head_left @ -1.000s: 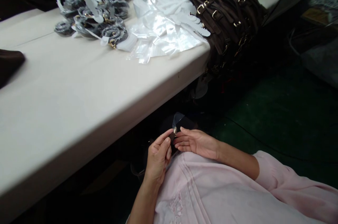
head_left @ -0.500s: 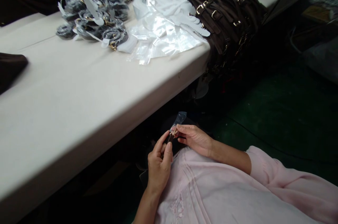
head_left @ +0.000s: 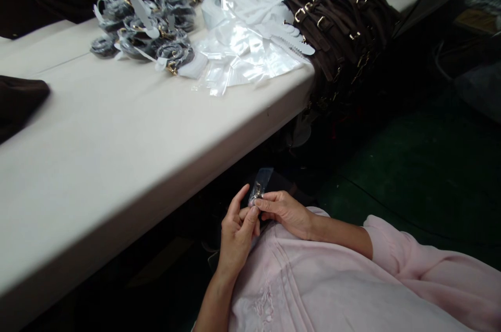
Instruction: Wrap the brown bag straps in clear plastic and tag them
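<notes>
Low in front of my lap, both hands meet around a small clear plastic bag (head_left: pixel 263 177). Gold-coloured metal hardware (head_left: pixel 258 190), belonging to a dark strap, shows inside the bag. My left hand (head_left: pixel 238 230) pinches at the lower end with the thumb against bent fingers, its index finger raised. The strap itself is mostly hidden behind the fingers there. Coming from the right, my right hand (head_left: pixel 288 213) is closed, thumb and fingertips gripping the bag around the hardware.
A pale table (head_left: pixel 129 128) runs diagonally, its edge above my hands. On it lie wrapped coiled straps (head_left: pixel 143 34), clear bags with white tabs (head_left: pixel 242 42), and a pile of dark brown straps with gold buckles (head_left: pixel 332 24) hanging over the edge. Dark fabric (head_left: pixel 19 102) lies at left.
The gold hardware, bare between my fingers earlier, now shows inside the clear bag. My right fingers have come down closer to my left thumb, and my left index finger has lifted.
</notes>
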Tool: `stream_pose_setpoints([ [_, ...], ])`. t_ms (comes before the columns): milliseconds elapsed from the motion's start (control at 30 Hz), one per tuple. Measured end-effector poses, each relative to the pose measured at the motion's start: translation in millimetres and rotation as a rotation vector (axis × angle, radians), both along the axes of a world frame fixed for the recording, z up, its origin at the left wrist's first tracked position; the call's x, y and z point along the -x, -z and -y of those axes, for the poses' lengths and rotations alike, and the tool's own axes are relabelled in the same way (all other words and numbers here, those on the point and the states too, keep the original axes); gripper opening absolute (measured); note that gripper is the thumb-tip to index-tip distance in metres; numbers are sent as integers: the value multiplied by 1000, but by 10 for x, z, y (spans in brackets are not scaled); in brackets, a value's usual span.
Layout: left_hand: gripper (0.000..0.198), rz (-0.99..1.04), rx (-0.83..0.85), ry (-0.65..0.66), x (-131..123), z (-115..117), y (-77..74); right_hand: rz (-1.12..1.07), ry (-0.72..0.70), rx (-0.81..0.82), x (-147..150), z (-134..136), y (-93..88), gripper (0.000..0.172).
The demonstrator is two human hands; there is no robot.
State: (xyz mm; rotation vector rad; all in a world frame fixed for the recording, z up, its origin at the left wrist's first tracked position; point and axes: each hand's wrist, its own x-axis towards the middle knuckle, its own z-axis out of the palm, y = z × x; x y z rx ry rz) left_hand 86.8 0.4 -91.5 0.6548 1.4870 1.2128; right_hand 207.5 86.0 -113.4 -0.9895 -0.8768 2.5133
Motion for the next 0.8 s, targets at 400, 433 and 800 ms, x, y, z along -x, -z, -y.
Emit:
stream_pose_setpoints([
  [400, 23, -596, -122, 179, 178, -51, 148, -16, 254, -119, -78, -467, -126, 22],
  [433, 23, -574, -107, 180, 180, -45, 151, -19, 236, -122, -80, -472, -134, 22],
  [800, 20, -520, -45, 126, 83, -184, -37, -71, 190, 19, 105, -209, -74, 26],
])
